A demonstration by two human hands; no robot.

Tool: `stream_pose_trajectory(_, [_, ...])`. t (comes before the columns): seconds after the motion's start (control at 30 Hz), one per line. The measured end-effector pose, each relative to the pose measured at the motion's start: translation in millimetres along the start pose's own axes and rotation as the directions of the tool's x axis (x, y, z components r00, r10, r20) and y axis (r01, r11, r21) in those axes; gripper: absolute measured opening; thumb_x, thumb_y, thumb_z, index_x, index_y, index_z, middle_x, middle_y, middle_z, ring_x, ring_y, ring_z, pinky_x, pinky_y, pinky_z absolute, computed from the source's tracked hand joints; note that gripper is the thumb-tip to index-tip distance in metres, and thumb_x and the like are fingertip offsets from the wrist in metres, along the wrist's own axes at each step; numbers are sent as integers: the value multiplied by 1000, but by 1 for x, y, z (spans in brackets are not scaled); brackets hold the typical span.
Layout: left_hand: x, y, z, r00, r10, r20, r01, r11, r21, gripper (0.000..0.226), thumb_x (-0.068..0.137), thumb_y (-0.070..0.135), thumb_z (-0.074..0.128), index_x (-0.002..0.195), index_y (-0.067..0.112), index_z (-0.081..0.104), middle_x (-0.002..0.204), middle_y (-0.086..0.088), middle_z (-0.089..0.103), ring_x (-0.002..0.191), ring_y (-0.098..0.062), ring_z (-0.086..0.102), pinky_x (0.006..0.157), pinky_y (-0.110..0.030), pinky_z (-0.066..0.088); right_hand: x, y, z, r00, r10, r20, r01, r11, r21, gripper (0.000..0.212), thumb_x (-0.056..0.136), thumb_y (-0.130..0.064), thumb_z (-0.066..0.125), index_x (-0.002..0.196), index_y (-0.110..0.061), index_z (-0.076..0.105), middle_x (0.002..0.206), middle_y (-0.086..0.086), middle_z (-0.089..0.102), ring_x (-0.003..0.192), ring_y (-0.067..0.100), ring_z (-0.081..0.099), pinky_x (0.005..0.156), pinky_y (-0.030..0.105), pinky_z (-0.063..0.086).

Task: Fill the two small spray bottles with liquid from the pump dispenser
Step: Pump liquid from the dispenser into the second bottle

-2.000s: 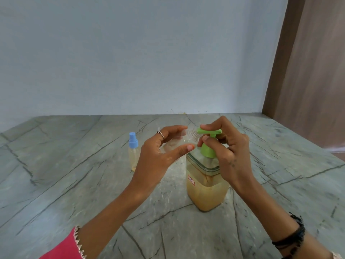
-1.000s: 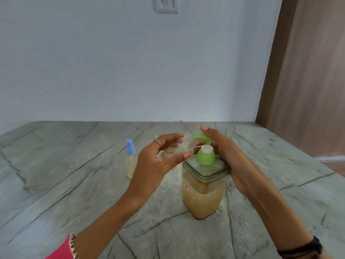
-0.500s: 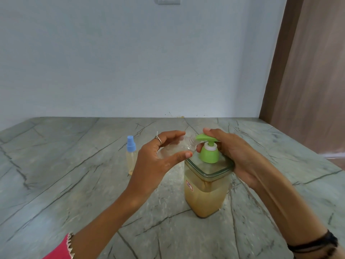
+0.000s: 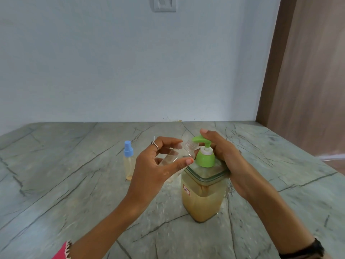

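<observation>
The pump dispenser (image 4: 203,191) stands upright on the grey veined stone counter (image 4: 56,184), a square clear jar filled roughly two-thirds with cloudy amber liquid, a small red-edged label on its near left face, and a green pump head (image 4: 204,155) on top with the spout pointing left. Just left of that spout, the left hand (image 4: 158,169) holds a clear, uncapped spray bottle (image 4: 179,153) tilted on its side, pinched between thumb and curled fingers, its threaded neck aimed at the spout tip and close beside it; the bottle looks almost empty, though whether a thin film of liquid lies inside cannot be told. A ring sits on one finger of that hand. The right hand (image 4: 229,161) reaches round the far side of the dispenser, its fingers laid fairly straight over the top of the pump head and its palm against the jar's right shoulder, pressing rather than gripping. Well to the left of the dispenser, past the left hand, a second small spray bottle (image 4: 128,161) stands upright on the counter, closed with a blue spray cap and holding pale yellowish liquid nearly to the neck. Behind the dispenser rises a plain pale wall (image 4: 130,62) with a switch plate (image 4: 164,4) high up.
</observation>
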State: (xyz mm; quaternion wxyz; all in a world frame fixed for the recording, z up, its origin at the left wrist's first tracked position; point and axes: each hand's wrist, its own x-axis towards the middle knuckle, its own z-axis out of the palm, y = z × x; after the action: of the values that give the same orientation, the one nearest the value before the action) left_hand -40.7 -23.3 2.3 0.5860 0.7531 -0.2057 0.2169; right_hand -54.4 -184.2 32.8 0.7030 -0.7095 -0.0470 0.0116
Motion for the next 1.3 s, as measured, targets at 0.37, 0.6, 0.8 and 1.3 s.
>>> stream_pose_trajectory(0.37, [0, 2, 0, 1000, 6, -28, -6, 1000, -4, 42, 50, 46, 72, 89, 30, 62, 94, 23, 65, 88, 5, 59, 71, -7, 46, 15, -1, -2, 998, -42, -51, 47, 994, 98, 23, 84, -22, 61, 94, -2, 63, 65, 9, 69, 55, 11, 60, 52, 17, 49])
stream_pose_trajectory(0.6, [0, 0, 1, 999, -25, -27, 24, 999, -31, 41, 50, 43, 75, 88, 32, 62, 94, 22, 66, 90, 3, 60, 77, -10, 48, 11, 4, -2, 991, -128, -48, 132, 987, 96, 16, 87, -28, 59, 88, -12, 56, 66, 5, 70, 60, 13, 64, 61, 25, 52])
stream_pose_trajectory(0.8, [-1, 2, 3, 998, -66, -23, 63, 990, -123, 48, 47, 39, 76, 90, 24, 63, 88, 13, 70, 86, -2, 67, 76, -15, 52, 1, 12, 7, 963, -210, -170, 227, 970, 84, 27, 88, -41, 55, 92, -14, 57, 66, -1, 70, 64, 3, 65, 70, 26, 46])
stream_pose_trajectory(1.3, [1, 6, 0, 996, -93, -7, 90, 977, -194, 43, 57, 26, 76, 97, 17, 63, 95, 4, 69, 89, -7, 68, 78, -23, 56, 13, 15, -25, 928, -279, 247, 243, 955, 168, 50, 73, -6, 64, 119, -20, 52, 95, 10, 73, 89, 17, 69, 76, 24, 54])
